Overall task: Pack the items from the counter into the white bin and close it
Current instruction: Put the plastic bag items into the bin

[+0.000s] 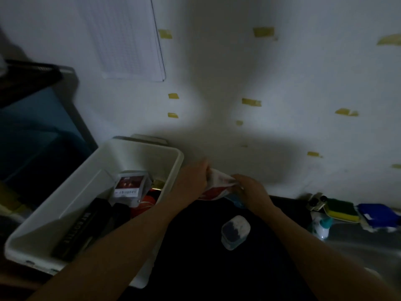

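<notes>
Red-and-white pouch [217, 183] is held at both ends. The left grip [192, 179] is curled round its left edge and the right grip [249, 190] round its right edge, so both are clamped on it and it sits up off the dark counter [206, 268].

- **Under the right grip:** a blue thing [235, 202], too dim to name.
- **Just left of the grips:** the white bin [138, 148], open, holding a printed packet [129, 185] and a long black box [86, 227].
- **Behind the bin:** a white slab [149, 137], probably the lid, not certain.
- **Nearer the person than the grips:** a small clear tub [235, 232], not packed yet.

Risks, as I judge them:
- The pouch looks floppy, so it could sag and snag on the bin rim going over.
- The bin looks crowded, so a pouch dropped on top may sit proud and stop the lid seating.
- The left forearm crosses the bin's near corner and could shove the bin.
- The right arm could clip the tub.
</notes>
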The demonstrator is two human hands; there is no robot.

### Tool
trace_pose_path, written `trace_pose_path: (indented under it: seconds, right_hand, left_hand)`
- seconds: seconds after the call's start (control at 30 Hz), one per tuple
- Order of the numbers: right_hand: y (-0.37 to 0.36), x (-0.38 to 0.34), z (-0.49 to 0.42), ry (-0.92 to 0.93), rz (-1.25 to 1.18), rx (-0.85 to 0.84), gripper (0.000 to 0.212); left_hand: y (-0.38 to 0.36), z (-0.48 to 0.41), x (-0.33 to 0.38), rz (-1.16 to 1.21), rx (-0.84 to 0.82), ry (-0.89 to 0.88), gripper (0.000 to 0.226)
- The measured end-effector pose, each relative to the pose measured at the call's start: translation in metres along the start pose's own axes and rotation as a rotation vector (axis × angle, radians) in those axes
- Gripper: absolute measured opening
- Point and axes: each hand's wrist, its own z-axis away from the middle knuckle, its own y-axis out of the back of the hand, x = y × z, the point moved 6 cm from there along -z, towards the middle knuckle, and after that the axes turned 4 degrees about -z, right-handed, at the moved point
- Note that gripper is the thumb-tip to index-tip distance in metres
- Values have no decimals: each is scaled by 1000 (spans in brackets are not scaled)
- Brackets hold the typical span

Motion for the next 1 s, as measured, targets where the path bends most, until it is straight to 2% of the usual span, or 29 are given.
trace_pose_path:
  seconds: [0.17,0.23,0.43,0.53,0.7,0.87,1.0]
  right_hand:
    - [26,-17,-3,18,181,198,25]
    - [35,-28,-5,30,196,279,23]
    - [45,-69,-22,92,230,416,12]
    - [40,-91,-38,112,227,441,7]
    - [20,-126,-70,100,161,441,17]
    - [-25,-168,-99,108,67,383,19]
    - [-66,-190,-118,3,-105,327,17]
  left_hand:
    - [23,-15,6,146,50,-105,9]
    - [33,-20,4,222,66,-147,8]
    - [72,-25,-20,360,196,-203,26]
    - [89,-23,-41,468,214,-228,28]
    - [105,-22,-85,528,211,-255,35]
    - [124,-20,-142,451,207,-215,38]
    - [139,-18,-183,362,245,-169,32]
